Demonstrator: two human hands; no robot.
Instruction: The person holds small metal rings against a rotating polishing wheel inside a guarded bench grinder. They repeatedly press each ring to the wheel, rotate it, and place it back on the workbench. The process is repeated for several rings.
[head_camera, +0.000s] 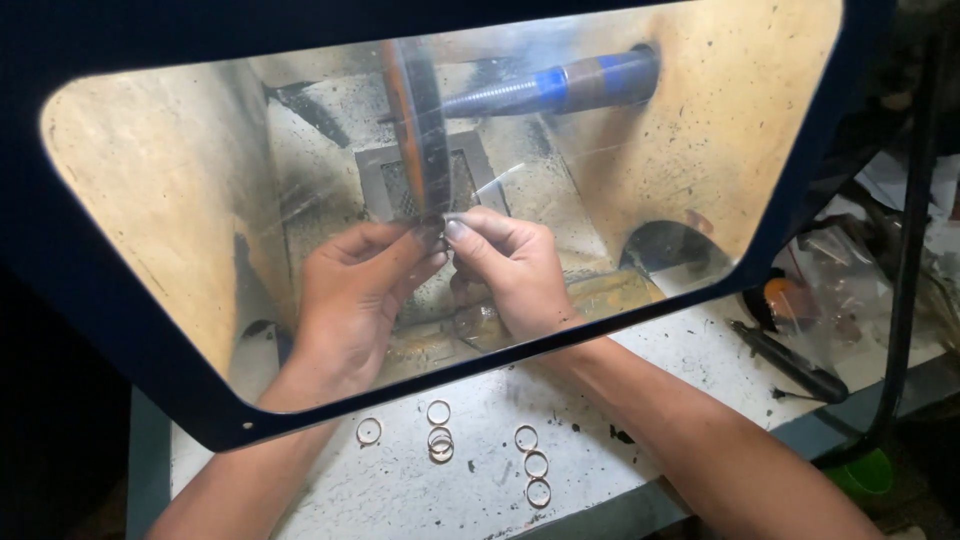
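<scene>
Behind clear shield (200, 200): both hands' fingers, left hand (350, 290), right hand (510, 270), pinching probably 1 small ring against spinning wheel (420, 130) for steadiness; rings (440, 440) on desk (600, 400).

Two bare forearms, no sleeves, watch or gloves, pass under the dark-framed clear shield (150, 340). Behind that shield, the left hand (350, 290) and right hand (515, 270) show bare fingers with short nails, no rings.

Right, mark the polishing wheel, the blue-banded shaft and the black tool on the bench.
polishing wheel (425, 130), head view, on its dark rim face.
blue-banded shaft (560, 85), head view, on the blue band.
black tool (790, 362), head view, midway along its dark handle.
</scene>
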